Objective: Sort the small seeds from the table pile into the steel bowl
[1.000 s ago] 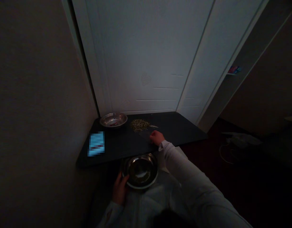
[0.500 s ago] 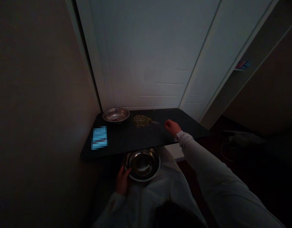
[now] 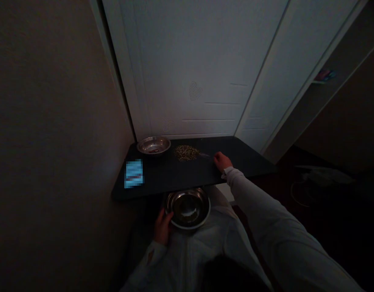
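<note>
On my lap, just below the table's front edge, rests a shiny metal bowl (image 3: pixel 188 223). My left hand (image 3: pixel 163 227) grips its left rim, thumb over the edge. Dark contents or reflections show inside; I cannot tell which. Over the table my right hand (image 3: pixel 222 161) is closed, and what its fingers hold, if anything, is too dim to make out. To its left lies a heap of small greenish and pale grains or seeds (image 3: pixel 187 153). A thin pale piece (image 3: pixel 204 155) sticks out at the heap's right edge, between the heap and my right hand.
A second metal bowl (image 3: pixel 154 151) stands at the back left of the dark table (image 3: pixel 168 174). A blurred light-blue item (image 3: pixel 134 173) lies at the left front. White panels (image 3: pixel 187 61) rise behind the table, and a wall (image 3: pixel 68 121) stands on the left.
My right hand has moved right, away from the front of the heap, then stayed near one spot. The left hand keeps its hold on the bowl. The view has shifted slightly.
</note>
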A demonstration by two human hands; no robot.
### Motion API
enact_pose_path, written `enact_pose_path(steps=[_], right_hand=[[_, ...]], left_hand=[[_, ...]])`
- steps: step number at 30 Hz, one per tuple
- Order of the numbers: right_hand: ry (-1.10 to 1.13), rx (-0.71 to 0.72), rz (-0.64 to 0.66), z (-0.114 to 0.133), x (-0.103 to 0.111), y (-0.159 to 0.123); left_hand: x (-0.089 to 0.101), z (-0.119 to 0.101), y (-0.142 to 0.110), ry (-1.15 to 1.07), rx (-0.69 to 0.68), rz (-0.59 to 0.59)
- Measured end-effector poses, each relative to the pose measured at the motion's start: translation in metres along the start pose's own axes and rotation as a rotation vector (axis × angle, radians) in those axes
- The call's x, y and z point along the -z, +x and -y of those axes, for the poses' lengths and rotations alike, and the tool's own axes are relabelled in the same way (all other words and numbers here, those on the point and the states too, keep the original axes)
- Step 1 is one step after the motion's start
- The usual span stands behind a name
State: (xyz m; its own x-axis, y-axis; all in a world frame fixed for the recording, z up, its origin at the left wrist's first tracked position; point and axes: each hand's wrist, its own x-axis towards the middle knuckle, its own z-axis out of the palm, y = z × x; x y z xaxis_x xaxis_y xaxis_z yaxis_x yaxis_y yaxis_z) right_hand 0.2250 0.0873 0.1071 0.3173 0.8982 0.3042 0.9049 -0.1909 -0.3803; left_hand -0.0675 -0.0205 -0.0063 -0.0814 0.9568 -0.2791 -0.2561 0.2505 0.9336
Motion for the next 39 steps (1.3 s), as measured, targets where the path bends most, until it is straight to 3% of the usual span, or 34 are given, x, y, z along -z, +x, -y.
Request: enact_pose_path(steps=[7,14,20,32,39], right_hand=[[0.077,0.081,-0.021,0.031,-0.017,-0.011],[0.241,0.047,-0.022,0.069,-0.040,-0.008],[0.389,0.033,-0.051,0.064,-0.047,-0.006],[0.409,0.028,0.014,0.064,-0.045,-0.008],[0.684,-0.111,-0.042,0.059,-0.047,-0.006]], left_hand=[[-0.005,0.006,0.004,-0.068,0.053,-0.008],[-0.002,0.011,0.005,-0.106,0.050,0.038],[-0.004,0.009,0.007,-0.086,0.039,0.025],[-0.006,0.008,0.005,-0.083,0.088,0.000],[-0.004,0.011,0.006,-0.017,0.056,0.063]])
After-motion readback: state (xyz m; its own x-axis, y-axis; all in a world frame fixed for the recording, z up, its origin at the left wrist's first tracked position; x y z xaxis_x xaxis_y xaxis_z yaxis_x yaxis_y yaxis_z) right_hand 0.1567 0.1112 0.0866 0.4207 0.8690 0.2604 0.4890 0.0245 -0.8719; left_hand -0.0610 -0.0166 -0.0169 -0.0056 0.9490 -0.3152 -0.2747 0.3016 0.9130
